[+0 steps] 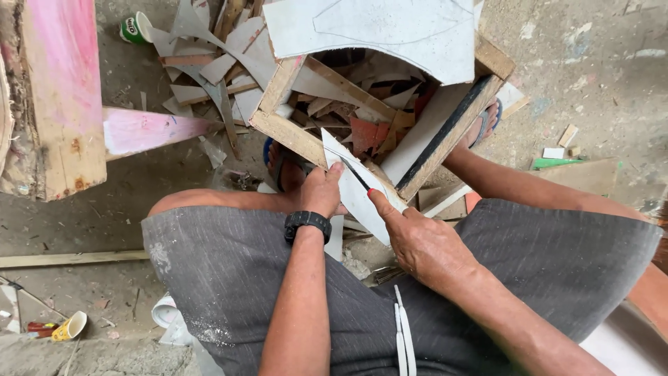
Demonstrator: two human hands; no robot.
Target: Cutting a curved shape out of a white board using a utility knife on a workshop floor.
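- A white, pointed sheet piece (355,191) is resting on the near edge of a wooden crate (292,136), between the person's knees, its tip hanging down toward the lap.
- A thin dark blade (355,173) is lying across the upper part of that piece; how far the cut is running I cannot tell, but the piece is reading as still whole, so the trimming looks only partly done.
- The right hand (421,244) is closing around the knife's handle, forefinger stretched along it toward the red end.
- The left hand (320,191), a black watch (307,221) on its wrist, is curling over the piece's left edge and pinning it to the crate rim.
- The crate is holding many white and brown offcuts (369,129), suggesting a good deal of cutting is already finished.
- A large white sheet (390,31) with a pencilled outline is lying over the crate's far side, uncut along that line.
- More scraps are littering the concrete floor (591,76).
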